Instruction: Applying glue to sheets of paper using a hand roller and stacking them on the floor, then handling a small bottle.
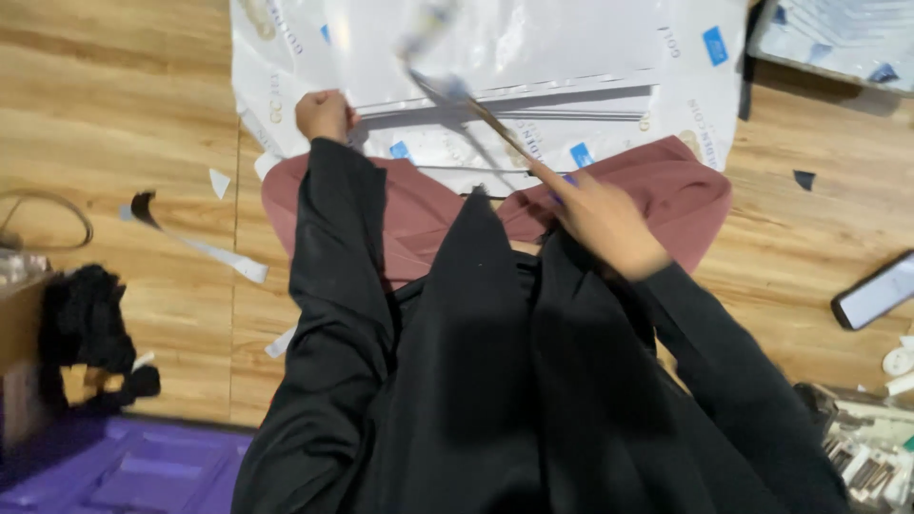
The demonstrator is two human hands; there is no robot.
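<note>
**On the wooden floor, a cut only just started**

Down on the plank floor [124, 105], the person in black sleeves sat over a spread of white plastic sheets [533, 57] printed with small blue patches, the near edge of the stack lying across a dusty-pink garment [666, 190] on their lap. Their left hand [324, 114] was clenched on the left edge of the sheets, pinning them flat. Their right hand [600, 219] grasped a long, thin tool [457, 90], blurred with motion, that looked like scissors angled up across the sheets; I could not make out its blades.

As far as I could judge, little was finished: the sheets looked mostly whole, and only a few offcuts lay about, a long white strip [205, 249] and small scraps [220, 181] to the left. Most of the stack seemed to remain uncut.

Round about lay a phone [871, 293] with its screen lit at the right, a heap of black cloth [90, 324] at the left, and a purple mat [133, 471] in the near corner.
</note>
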